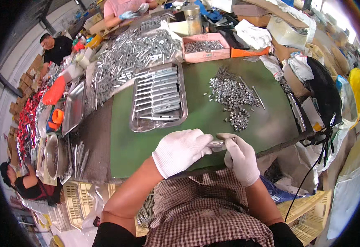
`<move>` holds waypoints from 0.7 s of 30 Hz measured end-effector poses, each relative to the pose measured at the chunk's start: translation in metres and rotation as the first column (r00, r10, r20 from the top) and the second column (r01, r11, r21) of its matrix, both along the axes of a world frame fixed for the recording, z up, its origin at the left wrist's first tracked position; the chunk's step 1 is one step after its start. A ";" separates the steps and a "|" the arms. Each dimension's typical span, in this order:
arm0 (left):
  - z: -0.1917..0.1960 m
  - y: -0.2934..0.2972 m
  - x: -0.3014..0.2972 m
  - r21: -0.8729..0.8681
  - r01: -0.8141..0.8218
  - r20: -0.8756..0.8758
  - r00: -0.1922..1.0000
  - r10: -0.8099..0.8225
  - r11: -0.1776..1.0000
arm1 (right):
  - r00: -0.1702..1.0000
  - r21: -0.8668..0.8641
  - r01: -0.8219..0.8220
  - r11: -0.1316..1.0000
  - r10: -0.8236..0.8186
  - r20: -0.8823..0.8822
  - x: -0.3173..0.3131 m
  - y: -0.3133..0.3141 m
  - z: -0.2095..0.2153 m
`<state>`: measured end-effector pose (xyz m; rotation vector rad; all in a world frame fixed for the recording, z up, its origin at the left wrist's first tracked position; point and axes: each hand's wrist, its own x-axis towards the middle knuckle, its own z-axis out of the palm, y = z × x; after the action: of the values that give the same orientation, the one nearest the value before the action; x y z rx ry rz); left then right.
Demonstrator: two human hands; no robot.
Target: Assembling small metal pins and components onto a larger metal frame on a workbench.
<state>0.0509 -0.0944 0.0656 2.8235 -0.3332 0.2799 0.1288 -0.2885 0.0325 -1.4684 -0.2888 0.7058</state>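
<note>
My left hand [182,149], in a white knit glove, closes around a short shiny metal tube [216,144] above the near edge of the green mat [147,154]. The tube's other end sits between the thumb and fingers of my right hand [241,159], gloved the same way with dark-stained fingertips. Just beyond my left hand lies a steel tray [136,126] with several slim silver tubes with thin rods [157,92] in a row. A heap of small metal fittings [225,91] spreads past my right hand, with a few thin metal rods [259,98] beside it.
A large pile of metal tubes [137,51] covers the far left. Behind the mat stand a pink box [206,56] of small parts and a glass jar [192,20]. Yellow crates [307,214] stand below the table. Co-workers [56,45] work at the left and far side.
</note>
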 end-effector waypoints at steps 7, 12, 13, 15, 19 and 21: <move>-0.016 -0.010 -0.019 -0.060 -0.076 0.089 0.993 0.081 0.995 | 0.966 -0.213 -0.084 0.973 0.132 0.222 0.001 -0.001 -0.008; -0.007 -0.026 -0.018 0.020 -0.110 0.082 0.991 0.108 0.994 | 0.985 -0.186 -0.035 0.982 0.065 0.163 0.005 -0.005 -0.010; -0.008 -0.022 -0.020 -0.010 -0.101 0.060 0.993 0.101 0.995 | 0.993 -0.190 -0.051 0.980 0.069 0.093 0.005 -0.006 -0.003; -0.011 -0.017 -0.023 -0.039 -0.086 0.038 0.995 0.088 0.996 | 0.993 -0.165 -0.062 0.984 0.077 0.084 0.003 -0.005 0.000; -0.017 -0.014 -0.028 -0.105 -0.105 0.088 0.989 0.115 0.989 | 0.968 -0.220 -0.102 0.970 0.148 0.204 0.004 -0.007 -0.004; -0.018 -0.015 -0.029 -0.131 -0.111 0.089 0.988 0.123 0.985 | 0.942 -0.279 -0.091 0.956 0.173 0.286 0.004 -0.009 -0.003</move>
<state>0.0214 -0.1093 0.0475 2.7147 -0.1635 0.4478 0.1326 -0.2971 0.0291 -1.8292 -0.5571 0.6382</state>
